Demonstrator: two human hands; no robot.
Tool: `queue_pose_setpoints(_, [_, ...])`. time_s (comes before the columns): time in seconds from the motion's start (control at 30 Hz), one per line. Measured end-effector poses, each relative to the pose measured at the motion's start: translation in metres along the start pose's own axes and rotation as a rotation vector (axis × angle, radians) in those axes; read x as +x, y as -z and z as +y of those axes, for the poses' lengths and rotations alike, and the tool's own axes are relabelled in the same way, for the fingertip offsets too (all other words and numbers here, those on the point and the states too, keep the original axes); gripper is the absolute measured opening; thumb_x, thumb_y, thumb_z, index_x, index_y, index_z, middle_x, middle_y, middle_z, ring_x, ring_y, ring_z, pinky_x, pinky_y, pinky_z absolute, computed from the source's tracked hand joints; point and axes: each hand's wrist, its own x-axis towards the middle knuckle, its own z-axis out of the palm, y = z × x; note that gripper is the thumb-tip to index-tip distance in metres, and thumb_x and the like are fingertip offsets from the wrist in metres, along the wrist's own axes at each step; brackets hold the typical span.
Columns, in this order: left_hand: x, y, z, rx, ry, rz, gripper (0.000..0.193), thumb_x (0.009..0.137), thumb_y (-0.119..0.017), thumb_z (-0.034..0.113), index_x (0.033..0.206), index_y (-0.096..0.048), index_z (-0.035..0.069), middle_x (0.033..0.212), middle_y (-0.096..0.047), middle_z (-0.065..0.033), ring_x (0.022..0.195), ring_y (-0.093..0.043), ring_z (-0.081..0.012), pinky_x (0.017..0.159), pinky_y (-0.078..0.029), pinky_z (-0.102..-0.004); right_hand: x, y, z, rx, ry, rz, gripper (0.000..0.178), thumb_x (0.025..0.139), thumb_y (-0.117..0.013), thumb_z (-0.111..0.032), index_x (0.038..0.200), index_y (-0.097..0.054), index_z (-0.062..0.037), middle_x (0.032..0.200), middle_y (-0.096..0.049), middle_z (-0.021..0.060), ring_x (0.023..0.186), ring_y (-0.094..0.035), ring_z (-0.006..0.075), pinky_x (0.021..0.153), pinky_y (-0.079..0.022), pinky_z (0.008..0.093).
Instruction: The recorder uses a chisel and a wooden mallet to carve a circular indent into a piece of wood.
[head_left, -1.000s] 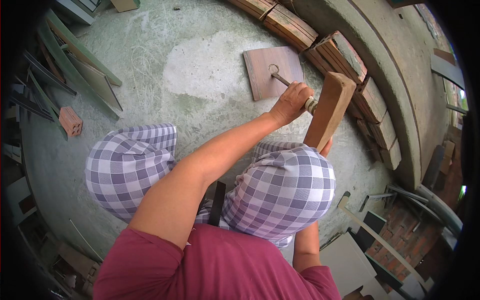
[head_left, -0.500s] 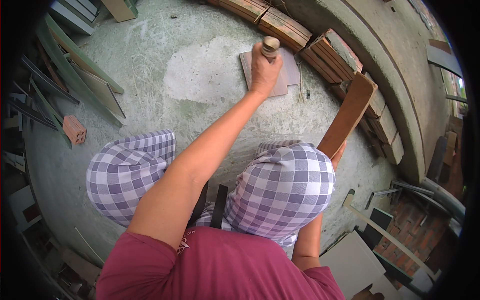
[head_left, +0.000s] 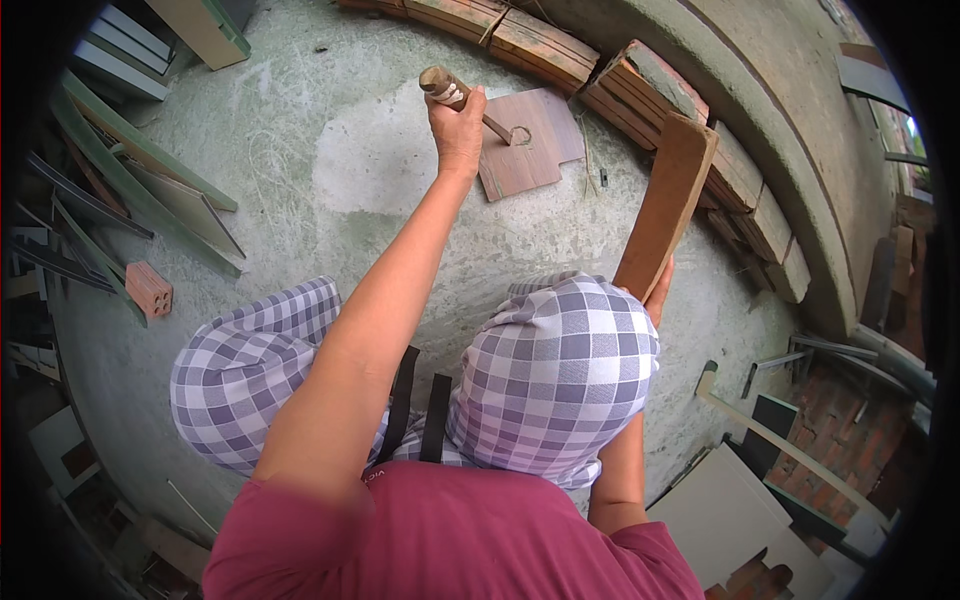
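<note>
head view: left hand [head_left: 458, 137] grips a chisel [head_left: 446, 89], now tilted left; right hand [head_left: 661, 294] clasps a wooden block [head_left: 668, 205].

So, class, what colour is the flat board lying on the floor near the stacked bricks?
The board is pinkish brown with streaks, seen in the head view.

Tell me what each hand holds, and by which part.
The left hand grips a metal chisel-like tool by its round brown handle; the right hand holds a long brown wooden block near its lower end, partly hidden behind the grey checked knee.
</note>
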Motion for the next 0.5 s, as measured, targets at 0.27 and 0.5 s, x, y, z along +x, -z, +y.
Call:
queue_pose_setpoints(0.27, [-0.006, -0.005, -0.001, 0.236, -0.101, 0.149, 0.033, 0.082, -0.065, 0.014, 0.106, -0.044, 0.002, 0.096, -0.057, -0.0081, 0.086, -0.057, -0.0163, 0.081, -0.046, -0.0305, 0.032, 0.004, -0.053, -0.132, 0.167, -0.149, 0.087, 0.072, -0.066, -0.028, 0.146, -0.021, -0.0228, 0.132, -0.048, 0.0174, 0.113, -0.054, 0.0334, 0.095, -0.045, 0.0419])
queue_pose_setpoints(0.5, [-0.013, -0.007, 0.004, 0.134, -0.050, 0.128, 0.026, 0.083, -0.063, 0.012, 0.103, -0.049, 0.002, 0.095, -0.058, -0.0081, 0.087, -0.057, -0.0171, 0.083, -0.046, -0.0307, 0.111, -0.042, -0.252, -0.555, 0.879, -0.241, 0.076, 0.072, -0.065, -0.037, 0.140, -0.035, -0.0262, 0.112, -0.061, 0.0187, 0.088, -0.065, 0.0284, 0.077, -0.056, 0.0410])
